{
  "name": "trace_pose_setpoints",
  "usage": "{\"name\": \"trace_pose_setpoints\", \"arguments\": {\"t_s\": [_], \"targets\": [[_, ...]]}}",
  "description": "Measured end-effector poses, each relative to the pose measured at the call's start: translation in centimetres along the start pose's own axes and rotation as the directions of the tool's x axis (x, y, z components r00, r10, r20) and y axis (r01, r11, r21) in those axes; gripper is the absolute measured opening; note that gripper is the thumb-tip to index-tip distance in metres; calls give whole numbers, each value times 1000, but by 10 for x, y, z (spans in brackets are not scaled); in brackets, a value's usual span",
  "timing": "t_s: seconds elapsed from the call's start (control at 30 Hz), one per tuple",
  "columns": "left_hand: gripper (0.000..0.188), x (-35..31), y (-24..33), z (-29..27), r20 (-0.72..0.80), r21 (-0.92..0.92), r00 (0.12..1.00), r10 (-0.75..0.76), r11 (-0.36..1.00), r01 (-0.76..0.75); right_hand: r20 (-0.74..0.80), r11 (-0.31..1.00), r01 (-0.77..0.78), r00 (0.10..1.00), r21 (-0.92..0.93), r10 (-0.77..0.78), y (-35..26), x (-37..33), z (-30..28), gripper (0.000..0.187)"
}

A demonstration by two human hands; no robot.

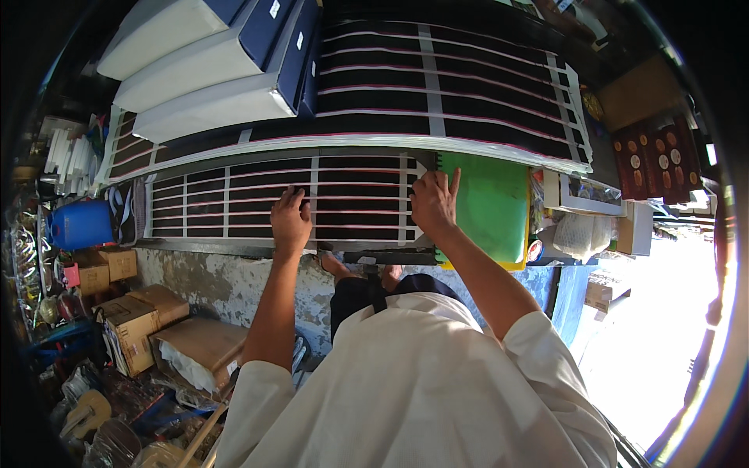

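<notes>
A long black striped sheet (204, 204), with white and pink lines running along it and pale bands across, lies on a counter ledge in front of me. On its middle rests my left hand (291, 222), fingers slightly bent and a little apart, holding nothing. My right hand (437, 204) is at the sheet's right end, its thumb side fingers bent together at the edge and one outer finger stretched out. The hand itself covers the fingertips' grip. Beside it lies a green folder (488, 210) with a yellow edge beneath.
Behind is a thick stack of larger striped sheets (374, 101), with blue and white box files (211, 86) on it. A blue container (82, 225) stands left. Cardboard boxes (199, 351) and plastic-wrapped goods fill the lower left. A white mesh bag (577, 235) sits right.
</notes>
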State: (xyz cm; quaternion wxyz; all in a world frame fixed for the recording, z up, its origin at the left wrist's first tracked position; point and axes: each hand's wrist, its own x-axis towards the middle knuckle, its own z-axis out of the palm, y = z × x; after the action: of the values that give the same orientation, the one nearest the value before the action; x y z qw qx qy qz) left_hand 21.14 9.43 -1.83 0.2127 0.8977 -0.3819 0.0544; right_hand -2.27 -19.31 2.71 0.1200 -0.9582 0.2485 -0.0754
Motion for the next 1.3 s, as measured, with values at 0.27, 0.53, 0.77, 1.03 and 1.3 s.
{"name": "trace_pose_setpoints", "arguments": {"t_s": [0.27,0.53,0.77,1.03,1.3], "targets": [[38,4,3,-2,50,32,998,-41,999,39,-11,999,-8,1000,-36,8,-3,3,6,29],[39,3,7,-2,64,22,996,-57,998,56,4,999,-11,1000,-48,11,-2,4,11,38],[40,0,2,3,61,-7,998,-28,1000,28,0,999,-9,1000,-54,9,-1,4,17,44],[55,-18,8,8,75,143,996,-56,989,44,69,999,-49,996,-20,50,-6,11,14,47],[53,-20,0,17,83,27,996,-35,999,33,88,991,-131,987,-6,131,-14,16,11,34]]}}
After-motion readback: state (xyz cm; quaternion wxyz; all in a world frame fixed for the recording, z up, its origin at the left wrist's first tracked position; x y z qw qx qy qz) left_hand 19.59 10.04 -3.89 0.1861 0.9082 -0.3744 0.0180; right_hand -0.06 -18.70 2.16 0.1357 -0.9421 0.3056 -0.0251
